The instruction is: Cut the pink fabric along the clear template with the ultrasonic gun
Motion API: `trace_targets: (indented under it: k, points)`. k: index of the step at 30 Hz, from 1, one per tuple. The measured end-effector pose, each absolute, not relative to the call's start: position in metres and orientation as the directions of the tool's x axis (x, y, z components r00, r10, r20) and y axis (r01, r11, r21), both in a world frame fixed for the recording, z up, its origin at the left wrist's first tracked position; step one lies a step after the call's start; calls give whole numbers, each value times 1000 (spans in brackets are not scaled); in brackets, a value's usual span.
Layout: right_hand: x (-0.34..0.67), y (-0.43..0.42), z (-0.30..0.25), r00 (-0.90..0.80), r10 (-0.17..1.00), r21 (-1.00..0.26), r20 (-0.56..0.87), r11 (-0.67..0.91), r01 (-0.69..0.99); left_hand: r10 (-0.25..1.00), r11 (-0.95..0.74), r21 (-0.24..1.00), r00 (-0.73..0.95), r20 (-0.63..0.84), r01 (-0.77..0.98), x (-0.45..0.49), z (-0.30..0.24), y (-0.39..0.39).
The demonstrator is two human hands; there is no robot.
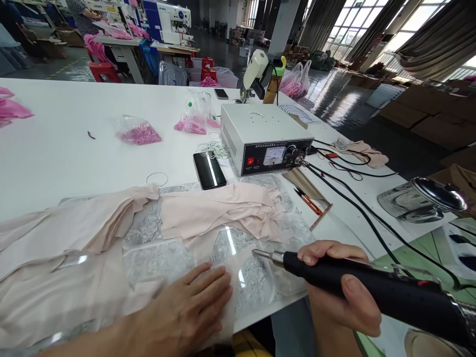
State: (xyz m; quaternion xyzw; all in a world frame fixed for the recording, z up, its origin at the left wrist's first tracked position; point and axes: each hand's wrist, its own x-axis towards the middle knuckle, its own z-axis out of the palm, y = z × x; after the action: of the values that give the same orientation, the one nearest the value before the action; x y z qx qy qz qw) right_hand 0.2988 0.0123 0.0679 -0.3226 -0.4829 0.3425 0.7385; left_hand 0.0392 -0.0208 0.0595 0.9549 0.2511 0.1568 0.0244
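My left hand (189, 310) lies flat, fingers stretched out, on a clear plastic sheet (238, 277) that covers pale pink fabric (208, 208) with silvery lace patches. My right hand (342, 287) is wrapped round a black handheld tool (372, 287) whose metal tip (260, 254) points left over the sheet, just above the lace. A black cable runs from the tool to a white control box (264, 136) with a dial and red switch.
A black phone (209, 169) lies beside the box. Bags of pink beads (139, 133) sit farther back on the white table (55, 148). Orange-handled snips (308, 201), a metal lid (424, 198) and cables lie at right. Sewing machines stand beyond.
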Motion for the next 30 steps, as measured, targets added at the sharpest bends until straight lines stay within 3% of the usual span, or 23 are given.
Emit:
trace_targets:
  k: [11,17,21,30]
  points:
    - [302,-1,71,308,832,-844,461,518,-137,443,-893,111,812,379,436,28,42,-24]
    - [305,-3,70,351,837,-863,420,488,-131,493,-869,160,791,363,469,35,53,-27]
    - [305,-1,69,315,819,-831,480,540,-135,515,-852,110,780,357,512,44,58,-25]
    - [305,-4,67,302,829,-836,471,529,-148,465,-881,91,819,335,464,43,53,-21]
